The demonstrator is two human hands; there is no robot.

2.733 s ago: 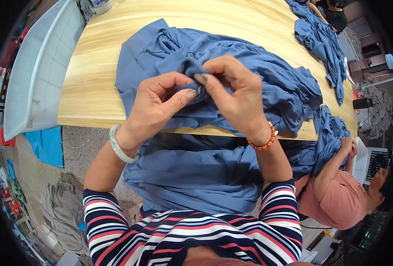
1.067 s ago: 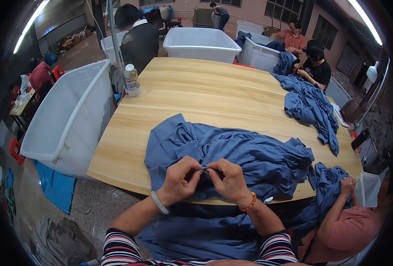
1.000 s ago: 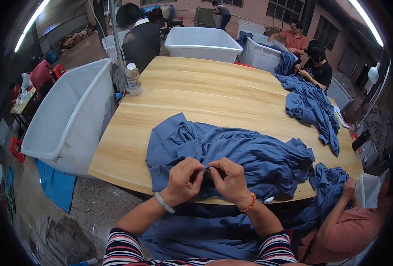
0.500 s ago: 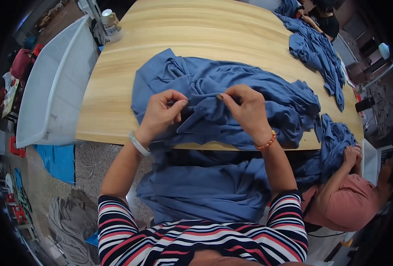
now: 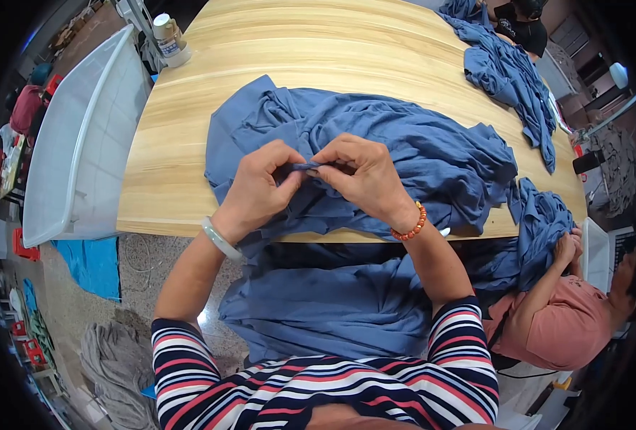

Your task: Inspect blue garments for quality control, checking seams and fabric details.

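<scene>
A crumpled blue garment (image 5: 411, 143) lies spread over the front of the wooden table (image 5: 275, 43), with folds hanging at its near edge. My left hand (image 5: 264, 183) pinches a fold of it between thumb and fingers. Close against it, my right hand (image 5: 364, 175) pinches the same fold, so only a short strip of cloth shows between the fingertips. Both hands are held over the garment's left half. More blue cloth (image 5: 332, 308) covers my lap below the table edge.
At left stands a large white plastic bin (image 5: 81, 143); a spray can (image 5: 167, 36) is at the table's far left corner. A co-worker in pink (image 5: 562, 322) handles blue cloth at right, another person (image 5: 522, 29) sits far right. Grey cloth (image 5: 117, 373) lies on the floor.
My right hand has moved left until its fingertips nearly meet my left hand's. The pinched fold is now bunched between them. The view has shifted slightly.
</scene>
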